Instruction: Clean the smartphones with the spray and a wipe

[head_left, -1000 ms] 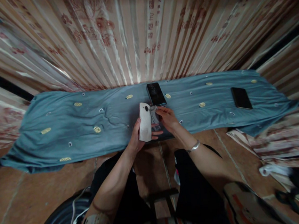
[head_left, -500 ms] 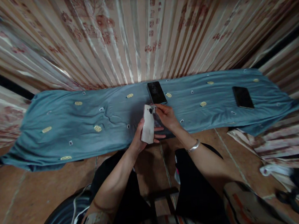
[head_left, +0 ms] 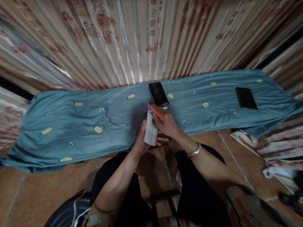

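Your left hand point(head_left: 141, 140) holds the white phone point(head_left: 150, 129) from below, fingers wrapped round its lower half, so that it stands tilted on edge just above the near side of the worktop point(head_left: 62, 124). Your right hand point(head_left: 165, 121) lies closed over its upper right edge; whether a cloth sits under those fingers cannot be told from here.

Judge the phone as light, stiff and slick: a smooth shell that will slide if you pinch only the flat faces. It is probably fragile at the camera end and along the glass side. Keep your grip on the long edges, thumb against fingers, and leave the lens free.

Two dark phones lie flat on the blue cover: one point(head_left: 158, 94) just beyond your hands, the other point(head_left: 246, 98) well apart to the right.
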`<state>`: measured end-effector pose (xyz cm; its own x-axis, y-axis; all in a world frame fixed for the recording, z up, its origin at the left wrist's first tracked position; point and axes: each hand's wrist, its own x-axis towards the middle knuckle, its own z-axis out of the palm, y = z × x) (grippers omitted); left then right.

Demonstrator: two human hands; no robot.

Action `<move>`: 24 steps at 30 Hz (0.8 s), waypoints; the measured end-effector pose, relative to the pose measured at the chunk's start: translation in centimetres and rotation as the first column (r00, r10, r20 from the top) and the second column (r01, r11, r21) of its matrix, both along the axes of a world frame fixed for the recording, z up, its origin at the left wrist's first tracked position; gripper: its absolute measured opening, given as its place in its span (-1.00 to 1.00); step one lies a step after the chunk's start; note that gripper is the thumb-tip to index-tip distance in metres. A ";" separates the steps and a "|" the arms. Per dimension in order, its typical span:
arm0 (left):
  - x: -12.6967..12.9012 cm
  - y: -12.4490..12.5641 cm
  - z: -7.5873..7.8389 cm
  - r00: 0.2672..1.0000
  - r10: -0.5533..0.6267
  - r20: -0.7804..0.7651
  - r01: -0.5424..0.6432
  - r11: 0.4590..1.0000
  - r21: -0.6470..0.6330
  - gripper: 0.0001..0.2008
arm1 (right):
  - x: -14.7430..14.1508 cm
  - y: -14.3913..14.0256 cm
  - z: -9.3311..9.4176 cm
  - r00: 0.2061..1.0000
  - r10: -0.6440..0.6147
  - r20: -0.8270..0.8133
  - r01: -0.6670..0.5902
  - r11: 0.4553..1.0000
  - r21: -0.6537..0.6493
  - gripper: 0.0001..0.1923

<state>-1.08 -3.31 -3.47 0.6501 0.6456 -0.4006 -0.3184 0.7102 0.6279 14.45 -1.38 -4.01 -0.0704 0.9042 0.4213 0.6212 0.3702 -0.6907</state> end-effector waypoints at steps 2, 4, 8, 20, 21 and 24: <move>0.1 0.0 0.0 0.999 0.040 0.011 -0.039 0.999 -0.022 -0.35 | -0.2 -0.3 -0.1 0.999 0.017 0.041 -0.017 1.000 -0.006 -0.47; 0.0 0.0 -0.1 0.997 0.067 0.037 -0.065 0.997 -0.042 -0.38 | -0.4 -0.5 -0.2 0.998 0.032 0.059 -0.031 0.999 -0.015 -0.44; -0.1 0.2 -0.6 0.997 0.039 0.072 -0.040 0.999 0.010 -0.37 | -0.5 -0.7 -0.2 0.997 0.056 0.054 -0.055 0.998 -0.023 -0.42; 0.9 0.1 0.4 0.962 0.274 0.014 -0.271 0.957 -0.104 -0.47 | -1.2 -1.3 -0.3 0.994 0.092 0.050 -0.092 0.996 -0.017 -0.45; 1.0 0.1 0.5 0.955 0.296 0.024 -0.292 0.950 -0.108 -0.47 | -1.4 -1.4 -0.3 0.993 0.104 0.051 -0.103 0.995 -0.015 -0.45; 1.3 0.2 0.9 0.924 0.378 0.047 -0.372 0.922 -0.109 -0.45 | -1.8 -1.8 -0.3 0.989 0.139 0.056 -0.138 0.990 -0.010 -0.46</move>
<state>0.17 -3.06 -2.60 0.3950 0.8081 -0.4370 -0.6116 0.5863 0.5312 12.66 -3.17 -4.34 -0.2188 0.8865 0.4077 0.6023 0.4514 -0.6584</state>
